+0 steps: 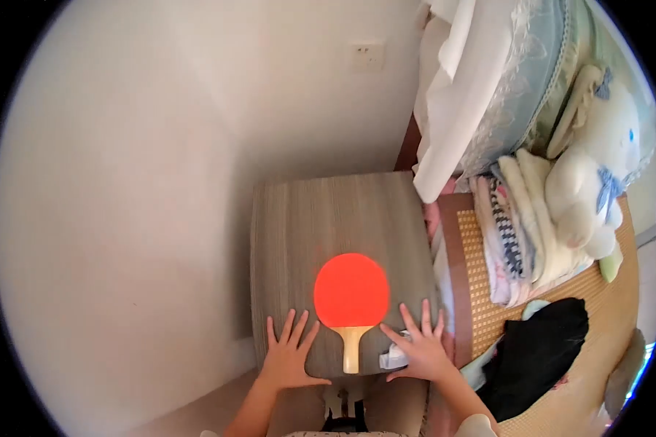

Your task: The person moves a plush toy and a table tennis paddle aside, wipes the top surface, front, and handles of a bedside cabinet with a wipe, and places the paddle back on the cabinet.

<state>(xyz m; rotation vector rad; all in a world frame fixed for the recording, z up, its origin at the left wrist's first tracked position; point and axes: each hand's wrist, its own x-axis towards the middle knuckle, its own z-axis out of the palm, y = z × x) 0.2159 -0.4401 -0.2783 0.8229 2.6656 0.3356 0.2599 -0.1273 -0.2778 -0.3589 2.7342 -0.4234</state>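
Observation:
A table tennis paddle (351, 291) with a red rubber face and a pale wooden handle lies on a grey wood-grain cabinet top (335, 211), its handle toward me. My left hand (289, 357) rests at the cabinet's front left, fingers spread, to the left of the handle and apart from it. On the other side of the handle, my right hand (424, 349) is spread too, near the front right corner. Beside and partly under that hand is a small white crumpled item (393, 357); whether the hand touches it I cannot tell. Neither hand grips the paddle.
To the right, a bed with a woven mat (476, 291) bears folded clothes (521, 226), a white plush toy (598, 167) and a black garment (536, 349). White fabric (459, 95) hangs by the cabinet's back right corner. A wall with a socket (366, 57) stands behind.

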